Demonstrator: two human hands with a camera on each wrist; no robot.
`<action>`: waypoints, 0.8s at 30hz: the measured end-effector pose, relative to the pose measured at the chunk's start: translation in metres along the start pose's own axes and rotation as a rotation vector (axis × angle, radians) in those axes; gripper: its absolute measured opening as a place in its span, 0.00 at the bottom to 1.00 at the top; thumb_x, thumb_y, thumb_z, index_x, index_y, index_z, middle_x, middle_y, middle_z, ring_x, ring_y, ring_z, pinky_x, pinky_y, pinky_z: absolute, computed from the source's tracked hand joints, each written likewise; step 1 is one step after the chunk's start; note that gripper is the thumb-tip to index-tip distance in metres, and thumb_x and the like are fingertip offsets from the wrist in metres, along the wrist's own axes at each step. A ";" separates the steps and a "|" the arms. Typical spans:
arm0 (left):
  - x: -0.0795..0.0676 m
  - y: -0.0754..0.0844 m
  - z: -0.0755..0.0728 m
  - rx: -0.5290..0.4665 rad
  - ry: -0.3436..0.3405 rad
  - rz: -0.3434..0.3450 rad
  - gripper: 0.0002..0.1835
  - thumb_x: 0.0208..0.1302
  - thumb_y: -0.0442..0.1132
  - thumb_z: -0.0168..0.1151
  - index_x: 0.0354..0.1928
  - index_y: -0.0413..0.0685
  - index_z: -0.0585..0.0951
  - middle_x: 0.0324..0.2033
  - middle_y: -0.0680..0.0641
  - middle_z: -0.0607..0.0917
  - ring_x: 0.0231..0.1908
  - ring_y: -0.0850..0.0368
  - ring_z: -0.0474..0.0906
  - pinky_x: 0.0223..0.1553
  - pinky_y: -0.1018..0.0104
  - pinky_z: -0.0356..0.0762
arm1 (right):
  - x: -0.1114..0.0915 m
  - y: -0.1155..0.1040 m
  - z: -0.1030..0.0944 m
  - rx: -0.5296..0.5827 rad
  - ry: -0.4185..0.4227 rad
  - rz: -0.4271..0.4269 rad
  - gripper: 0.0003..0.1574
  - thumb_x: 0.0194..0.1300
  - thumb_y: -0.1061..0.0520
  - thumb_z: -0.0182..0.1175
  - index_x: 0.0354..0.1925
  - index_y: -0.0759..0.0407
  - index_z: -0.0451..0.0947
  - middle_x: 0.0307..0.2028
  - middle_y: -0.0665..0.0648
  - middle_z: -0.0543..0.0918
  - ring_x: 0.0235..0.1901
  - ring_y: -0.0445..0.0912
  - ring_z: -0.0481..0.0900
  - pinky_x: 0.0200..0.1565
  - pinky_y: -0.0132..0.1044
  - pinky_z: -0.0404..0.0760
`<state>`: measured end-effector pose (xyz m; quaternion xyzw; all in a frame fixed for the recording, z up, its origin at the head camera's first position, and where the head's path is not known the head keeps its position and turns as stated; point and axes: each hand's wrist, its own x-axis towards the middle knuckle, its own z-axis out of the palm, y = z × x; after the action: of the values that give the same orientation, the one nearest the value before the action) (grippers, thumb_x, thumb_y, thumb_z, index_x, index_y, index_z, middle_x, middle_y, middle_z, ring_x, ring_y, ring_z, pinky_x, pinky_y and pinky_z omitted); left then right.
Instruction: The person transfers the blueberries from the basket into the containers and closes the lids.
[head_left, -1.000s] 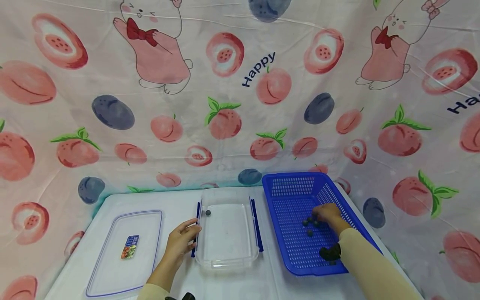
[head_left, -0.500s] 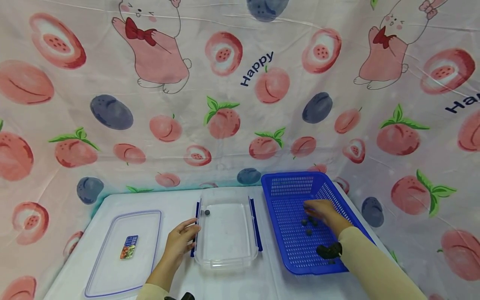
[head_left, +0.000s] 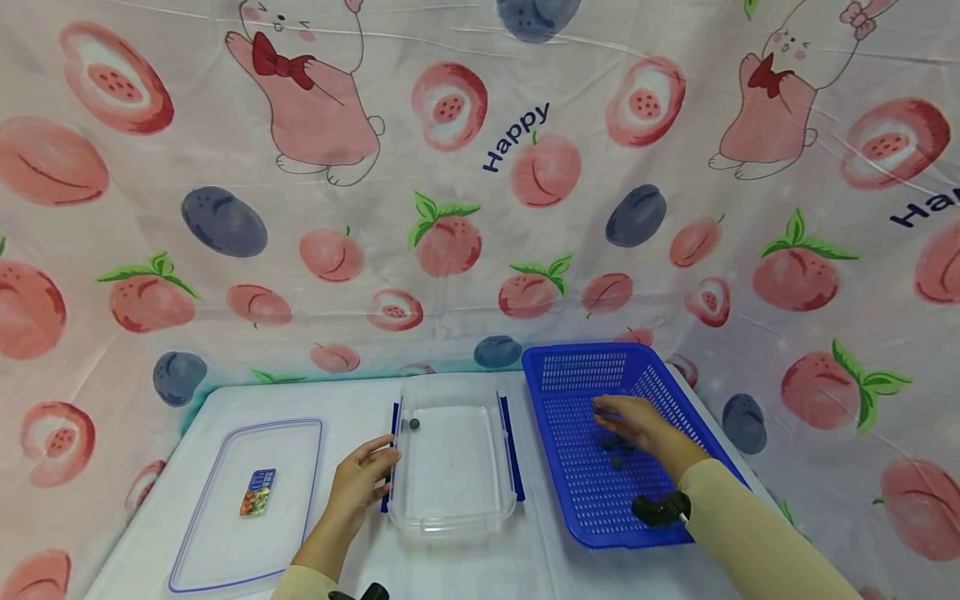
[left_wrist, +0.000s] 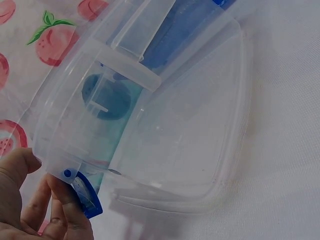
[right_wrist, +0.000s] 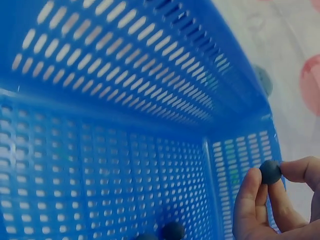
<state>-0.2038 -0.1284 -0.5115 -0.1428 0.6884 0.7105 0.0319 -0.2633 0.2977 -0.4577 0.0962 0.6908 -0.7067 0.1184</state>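
My right hand (head_left: 636,421) is over the blue perforated basket (head_left: 558,475). Between thumb and fingertips it pinches a small dark blue ball (right_wrist: 270,172), seen best in the right wrist view. Below that hand, several similar balls (head_left: 617,463) lie on the basket floor, partly covered by it in the head view. A clear plastic container (head_left: 453,527) with blue side latches stands at the centre, without its lid. One dark ball (head_left: 415,424) sits at its far left corner. My left hand (head_left: 356,483) grips the container's left edge, thumb at the rim and fingers by the blue latch (left_wrist: 87,197).
A clear lid (head_left: 288,454) with a blue border and a coloured label (head_left: 258,492) lies flat on the white table (head_left: 360,408) at the left. Behind the table hangs a peach-patterned cloth (head_left: 442,183). The basket stands close to the container's right side.
My right hand has come up from the group of balls and moved left across the basket, a ball in its fingertips. The left hand and the container stay in place.
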 end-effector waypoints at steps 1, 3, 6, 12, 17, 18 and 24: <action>0.000 0.000 0.000 -0.001 -0.004 0.003 0.28 0.63 0.42 0.67 0.64 0.41 0.75 0.39 0.57 0.84 0.37 0.60 0.76 0.32 0.70 0.80 | 0.000 -0.001 0.002 0.023 -0.011 0.005 0.24 0.70 0.64 0.55 0.60 0.78 0.69 0.41 0.54 0.81 0.39 0.41 0.82 0.51 0.35 0.82; 0.000 0.000 -0.001 0.001 -0.007 0.006 0.28 0.63 0.42 0.67 0.64 0.41 0.75 0.39 0.57 0.84 0.37 0.60 0.76 0.32 0.70 0.80 | -0.001 -0.003 0.006 0.054 -0.047 0.009 0.16 0.70 0.64 0.55 0.53 0.72 0.77 0.39 0.52 0.82 0.40 0.41 0.82 0.51 0.35 0.82; 0.001 0.000 0.000 0.004 0.000 0.003 0.27 0.63 0.41 0.67 0.63 0.41 0.76 0.39 0.56 0.84 0.37 0.60 0.76 0.32 0.70 0.80 | -0.003 -0.005 0.013 0.104 -0.107 0.009 0.10 0.70 0.65 0.55 0.39 0.59 0.84 0.36 0.50 0.82 0.41 0.41 0.81 0.51 0.34 0.81; 0.001 0.000 0.001 0.002 0.012 0.001 0.25 0.62 0.40 0.67 0.61 0.43 0.77 0.38 0.56 0.84 0.37 0.60 0.76 0.33 0.70 0.80 | -0.009 -0.010 0.032 0.169 -0.192 -0.005 0.14 0.70 0.67 0.54 0.34 0.53 0.83 0.36 0.49 0.82 0.41 0.41 0.81 0.52 0.33 0.81; 0.001 0.000 0.001 0.010 0.008 -0.004 0.26 0.62 0.41 0.67 0.62 0.43 0.77 0.39 0.56 0.84 0.38 0.59 0.76 0.35 0.69 0.80 | -0.015 -0.015 0.045 0.155 -0.210 -0.016 0.12 0.71 0.66 0.54 0.36 0.54 0.83 0.37 0.49 0.83 0.41 0.41 0.81 0.51 0.33 0.81; 0.001 0.000 0.001 0.011 0.006 -0.005 0.26 0.62 0.41 0.67 0.62 0.43 0.77 0.39 0.56 0.84 0.39 0.59 0.76 0.35 0.69 0.80 | -0.015 -0.015 0.047 0.153 -0.209 -0.014 0.11 0.71 0.66 0.54 0.37 0.56 0.83 0.38 0.50 0.83 0.42 0.42 0.81 0.51 0.33 0.81; 0.002 0.000 0.001 0.007 0.005 -0.008 0.26 0.62 0.41 0.67 0.62 0.43 0.77 0.39 0.56 0.83 0.38 0.60 0.76 0.34 0.69 0.80 | -0.019 -0.020 0.061 0.165 -0.213 -0.013 0.09 0.71 0.66 0.53 0.41 0.59 0.81 0.39 0.53 0.81 0.41 0.43 0.80 0.51 0.34 0.82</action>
<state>-0.2059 -0.1280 -0.5117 -0.1473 0.6902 0.7077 0.0334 -0.2491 0.2380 -0.4316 0.0254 0.6144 -0.7682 0.1782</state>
